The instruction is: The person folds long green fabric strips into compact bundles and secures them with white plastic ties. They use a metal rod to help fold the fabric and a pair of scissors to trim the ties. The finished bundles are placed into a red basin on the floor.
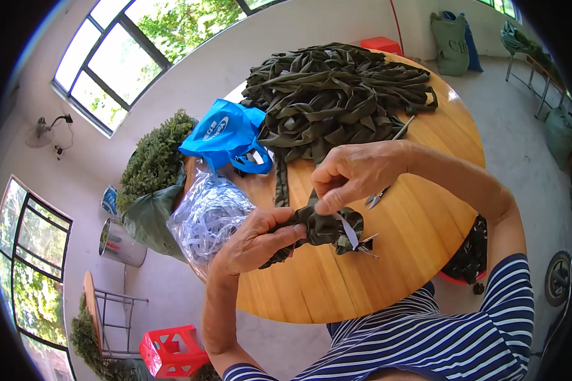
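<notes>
Over the near part of a round wooden table (419, 235), my left hand (257, 240) grips a bunched dark green fabric strip (323, 230) between thumb and fingers. Curled above it is my right hand (362, 171), its thumb and fingertips closed on the fabric's upper edge. A narrow white strip (348, 232) sticks out at the right of the bunch, beside thin pale ends. Scissors (376, 199) lie on the table behind the bunch, partly covered by my right hand. A large tangled pile of dark green fabric strips (343, 95) covers the far side.
A blue bag (225, 136) and a clear plastic bag of white strips (213, 213) sit at the table's left. Beyond them is green foliage (156, 152) in a sack. A red stool (171, 351) stands lower left. Dark pieces fill a red basin (448, 278) below the right edge.
</notes>
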Demonstrator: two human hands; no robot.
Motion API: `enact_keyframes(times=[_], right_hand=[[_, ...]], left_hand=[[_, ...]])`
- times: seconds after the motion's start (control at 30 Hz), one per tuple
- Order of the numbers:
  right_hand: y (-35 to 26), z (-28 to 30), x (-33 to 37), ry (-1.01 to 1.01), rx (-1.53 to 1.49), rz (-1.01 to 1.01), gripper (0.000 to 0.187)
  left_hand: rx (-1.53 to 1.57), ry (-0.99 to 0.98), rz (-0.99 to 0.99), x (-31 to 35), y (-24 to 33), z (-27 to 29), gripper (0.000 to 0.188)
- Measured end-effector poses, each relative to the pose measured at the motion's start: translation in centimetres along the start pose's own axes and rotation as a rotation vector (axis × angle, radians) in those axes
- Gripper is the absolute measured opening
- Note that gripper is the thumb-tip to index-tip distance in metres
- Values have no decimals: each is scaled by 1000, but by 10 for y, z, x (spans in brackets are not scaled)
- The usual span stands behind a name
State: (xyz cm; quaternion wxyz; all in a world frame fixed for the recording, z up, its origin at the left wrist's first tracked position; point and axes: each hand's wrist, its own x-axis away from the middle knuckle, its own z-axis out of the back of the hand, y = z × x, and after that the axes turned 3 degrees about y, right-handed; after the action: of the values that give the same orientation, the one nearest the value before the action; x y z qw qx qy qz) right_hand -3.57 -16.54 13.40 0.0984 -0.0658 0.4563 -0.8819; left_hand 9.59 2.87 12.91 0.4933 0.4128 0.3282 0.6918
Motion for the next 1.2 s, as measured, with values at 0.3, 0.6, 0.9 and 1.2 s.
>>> enact_keyframes(times=[0.3, 0.6, 0.9, 1.2], right_hand=[[-33, -12, 30, -227, 156, 20, 24], [-58, 52, 141, 4, 254, -438, 10], [-17, 41, 233, 182, 273, -576, 7], [124, -1, 59, 262, 428, -322, 22]], left_hand=[[-203, -211, -167, 26, 20, -15, 19], [-119, -264, -94, 85, -20, 10, 19], [181, -38, 125, 99, -87, 39, 18], [494, 115, 119, -64, -62, -7, 33]])
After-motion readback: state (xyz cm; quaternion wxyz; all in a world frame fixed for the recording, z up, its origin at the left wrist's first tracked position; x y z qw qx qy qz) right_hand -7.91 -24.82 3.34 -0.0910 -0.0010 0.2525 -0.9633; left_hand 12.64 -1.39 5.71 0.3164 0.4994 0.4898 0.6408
